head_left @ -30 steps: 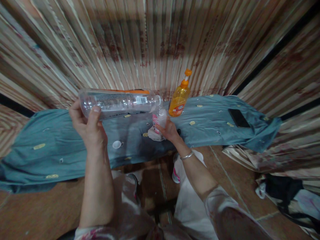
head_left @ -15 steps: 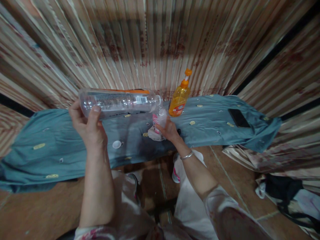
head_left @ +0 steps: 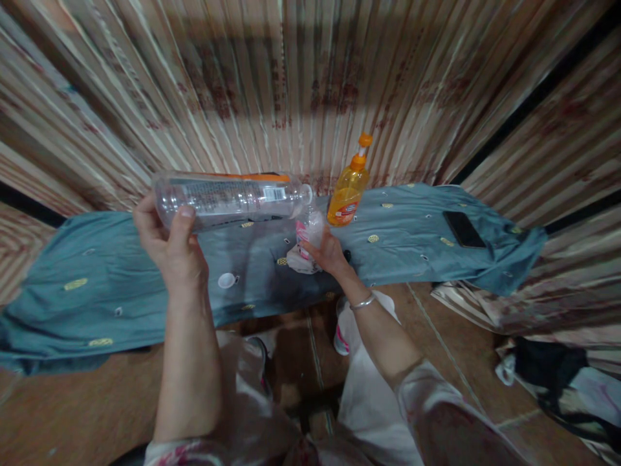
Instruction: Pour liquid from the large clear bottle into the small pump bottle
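Observation:
My left hand (head_left: 177, 243) grips the base end of a large clear plastic bottle (head_left: 228, 197) with an orange-edged label. The bottle lies almost level in the air, its open mouth pointing right. Just under that mouth is the top of a small clear bottle (head_left: 310, 230) with pink print. My right hand (head_left: 330, 252) is wrapped round the small bottle from the right. A crumpled pale cloth or wrapping (head_left: 299, 260) sits at the small bottle's foot. Whether the two mouths touch, I cannot tell. Any liquid passing between them is too faint to make out.
An orange pump bottle (head_left: 347, 197) stands behind my right hand. A black phone (head_left: 463, 230) lies on the right of the teal cloth-covered bench (head_left: 412, 255). A small white cap (head_left: 226, 280) rests near the front edge. Pleated curtains (head_left: 291, 84) hang behind. A dark bag (head_left: 548, 369) is at the lower right.

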A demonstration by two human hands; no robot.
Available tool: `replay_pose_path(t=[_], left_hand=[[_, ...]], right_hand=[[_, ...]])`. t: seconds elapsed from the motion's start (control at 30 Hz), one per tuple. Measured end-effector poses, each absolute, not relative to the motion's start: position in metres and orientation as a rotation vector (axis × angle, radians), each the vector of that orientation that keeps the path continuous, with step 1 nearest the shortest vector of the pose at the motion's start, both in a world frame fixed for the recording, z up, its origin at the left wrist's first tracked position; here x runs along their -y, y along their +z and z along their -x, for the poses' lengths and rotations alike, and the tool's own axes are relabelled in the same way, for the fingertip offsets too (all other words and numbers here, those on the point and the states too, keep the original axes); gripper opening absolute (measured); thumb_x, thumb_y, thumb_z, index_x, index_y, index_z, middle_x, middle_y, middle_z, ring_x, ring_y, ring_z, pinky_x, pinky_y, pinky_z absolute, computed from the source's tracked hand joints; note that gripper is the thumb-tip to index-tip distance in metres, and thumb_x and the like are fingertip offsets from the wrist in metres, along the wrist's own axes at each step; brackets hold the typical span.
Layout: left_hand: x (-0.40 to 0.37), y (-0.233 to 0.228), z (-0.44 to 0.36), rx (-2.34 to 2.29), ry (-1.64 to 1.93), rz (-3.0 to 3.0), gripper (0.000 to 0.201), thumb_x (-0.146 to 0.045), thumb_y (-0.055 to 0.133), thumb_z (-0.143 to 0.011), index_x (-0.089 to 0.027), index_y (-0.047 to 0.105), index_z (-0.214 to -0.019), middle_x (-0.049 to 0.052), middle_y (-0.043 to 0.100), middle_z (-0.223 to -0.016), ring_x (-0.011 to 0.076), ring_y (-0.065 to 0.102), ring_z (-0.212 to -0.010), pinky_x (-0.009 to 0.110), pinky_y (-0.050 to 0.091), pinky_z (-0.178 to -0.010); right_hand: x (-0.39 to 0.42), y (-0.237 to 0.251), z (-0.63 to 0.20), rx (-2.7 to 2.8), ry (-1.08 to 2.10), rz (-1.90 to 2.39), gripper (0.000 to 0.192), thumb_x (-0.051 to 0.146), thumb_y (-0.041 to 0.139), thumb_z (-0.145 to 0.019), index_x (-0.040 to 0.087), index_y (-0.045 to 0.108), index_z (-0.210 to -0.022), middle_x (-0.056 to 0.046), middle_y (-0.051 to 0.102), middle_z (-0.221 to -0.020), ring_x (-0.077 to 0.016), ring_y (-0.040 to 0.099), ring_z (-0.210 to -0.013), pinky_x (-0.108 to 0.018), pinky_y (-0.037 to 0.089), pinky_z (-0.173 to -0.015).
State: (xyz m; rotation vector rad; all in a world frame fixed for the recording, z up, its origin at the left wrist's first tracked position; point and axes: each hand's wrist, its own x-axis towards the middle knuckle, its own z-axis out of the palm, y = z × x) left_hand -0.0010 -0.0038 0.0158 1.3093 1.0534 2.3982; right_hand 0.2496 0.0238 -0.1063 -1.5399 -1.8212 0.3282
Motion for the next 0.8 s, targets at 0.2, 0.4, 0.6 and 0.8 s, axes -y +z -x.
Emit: replay_pose_path(t=[0.2,0.4,0.6,0.8], left_hand=[[0.002,0.0133,0.0033,-1.061,2.382,-1.337,0.045,-0.036,0.072,-0.057,-0.02,0.055,-0.096,-0.001,0.056,-0.089,0.0151,0.058,-0.087,0.04,0.043,-0.094],[0.0018,0.012,0.0046,-1.078,2.373,-1.369,0.043,-0.039,0.071,-0.059,-0.021,0.055,-0.095,-0.001,0.057,-0.089,0.0155,0.058,-0.088,0.039,0.044,-0.094],[0.0029,0.0138,0.0018,-1.133,2.383,-1.375,0.043,-0.043,0.07,-0.059,-0.022,0.055,-0.094,-0.001,0.058,-0.09,0.0153,0.059,-0.089,0.041,0.044,-0.096],[0.0028,0.0136,0.0031,-1.13,2.36,-1.386,0.042,-0.042,0.069,-0.06,-0.022,0.054,-0.094,-0.001,0.057,-0.09,0.0154,0.058,-0.088,0.041,0.044,-0.095]], right_hand=[[-0.0239,-0.1069,-0.2501,1.818,0.316,1.541,0.08,0.052,0.065,-0.08,0.005,0.032,-0.136,-0.023,0.068,-0.112,-0.033,0.068,-0.102,-0.043,0.054,-0.084],[-0.026,-0.1118,-0.2503,1.817,0.293,1.528,0.08,0.056,0.063,-0.081,0.006,0.033,-0.136,-0.023,0.068,-0.109,-0.0332,0.069,-0.099,-0.043,0.055,-0.08],[-0.0272,-0.1132,-0.251,1.829,0.282,1.517,0.081,0.06,0.06,-0.081,0.006,0.033,-0.136,-0.022,0.069,-0.107,-0.0324,0.069,-0.098,-0.041,0.054,-0.079],[-0.0262,-0.1113,-0.2503,1.809,0.299,1.533,0.081,0.059,0.062,-0.08,0.006,0.034,-0.135,-0.021,0.07,-0.104,-0.0331,0.069,-0.096,-0.041,0.054,-0.078]])
